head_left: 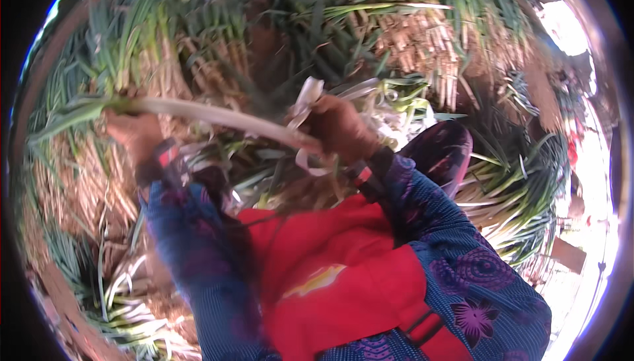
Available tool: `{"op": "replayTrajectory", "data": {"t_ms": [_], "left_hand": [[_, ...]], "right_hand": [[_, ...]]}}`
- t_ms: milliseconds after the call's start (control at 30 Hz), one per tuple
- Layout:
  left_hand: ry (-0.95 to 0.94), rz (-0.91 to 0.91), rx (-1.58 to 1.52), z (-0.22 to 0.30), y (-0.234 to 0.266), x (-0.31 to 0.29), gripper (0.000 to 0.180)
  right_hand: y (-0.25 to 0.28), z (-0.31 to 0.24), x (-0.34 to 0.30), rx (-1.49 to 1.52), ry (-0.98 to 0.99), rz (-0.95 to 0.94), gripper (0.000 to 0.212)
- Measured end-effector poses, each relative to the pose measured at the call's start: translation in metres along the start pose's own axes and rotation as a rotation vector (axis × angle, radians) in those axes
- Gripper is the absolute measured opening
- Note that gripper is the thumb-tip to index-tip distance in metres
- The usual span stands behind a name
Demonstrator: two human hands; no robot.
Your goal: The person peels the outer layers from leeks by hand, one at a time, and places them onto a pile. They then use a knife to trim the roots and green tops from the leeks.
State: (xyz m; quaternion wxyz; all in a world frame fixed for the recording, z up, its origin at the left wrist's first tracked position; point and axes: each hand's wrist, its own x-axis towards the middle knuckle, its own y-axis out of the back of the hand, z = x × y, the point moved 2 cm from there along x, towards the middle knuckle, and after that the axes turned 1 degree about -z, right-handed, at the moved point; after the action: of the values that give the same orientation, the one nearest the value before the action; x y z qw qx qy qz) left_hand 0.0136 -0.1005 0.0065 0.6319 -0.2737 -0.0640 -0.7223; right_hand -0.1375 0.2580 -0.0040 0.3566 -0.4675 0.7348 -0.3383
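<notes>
A long scallion [224,115] with a pale stalk stretches between my two hands, its green leaves [69,115] trailing out past the left. My left hand [137,135] is closed round it where white turns to green. At the other end, my right hand [340,127] is closed by the stalk's root end, with a loose strip of pale outer skin [306,97] standing up beside the fingers. Another curled strip [310,164] hangs below that hand. Some blur and the back of the right hand hide exactly what its fingertips pinch.
Bundled scallions [148,57] lie on the far left, and a thick bundle [419,47] lies at the far right. More scallions [522,186] spread by my right knee [439,153]. Pale peelings [396,120] are heaped beyond my right hand. A red apron [330,262] covers my lap.
</notes>
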Motion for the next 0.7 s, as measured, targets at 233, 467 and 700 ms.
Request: {"op": "replayTrajectory", "data": {"t_ms": [233,467,700], "left_hand": [[0.506,0.109,-0.666,0.021,0.021,0.005,0.025],[0.516,0.155,-0.880,-0.011,0.089,0.048,0.025],[0.542,0.227,-0.959,-0.015,0.086,0.045,0.019]], "right_hand": [[-0.002,-0.003,-0.004,0.190,0.110,-0.008,0.019],[0.056,-0.088,-0.088,-0.059,0.241,0.098,0.022],[0.012,-0.040,-0.042,-1.020,0.041,-0.037,0.060]]}}
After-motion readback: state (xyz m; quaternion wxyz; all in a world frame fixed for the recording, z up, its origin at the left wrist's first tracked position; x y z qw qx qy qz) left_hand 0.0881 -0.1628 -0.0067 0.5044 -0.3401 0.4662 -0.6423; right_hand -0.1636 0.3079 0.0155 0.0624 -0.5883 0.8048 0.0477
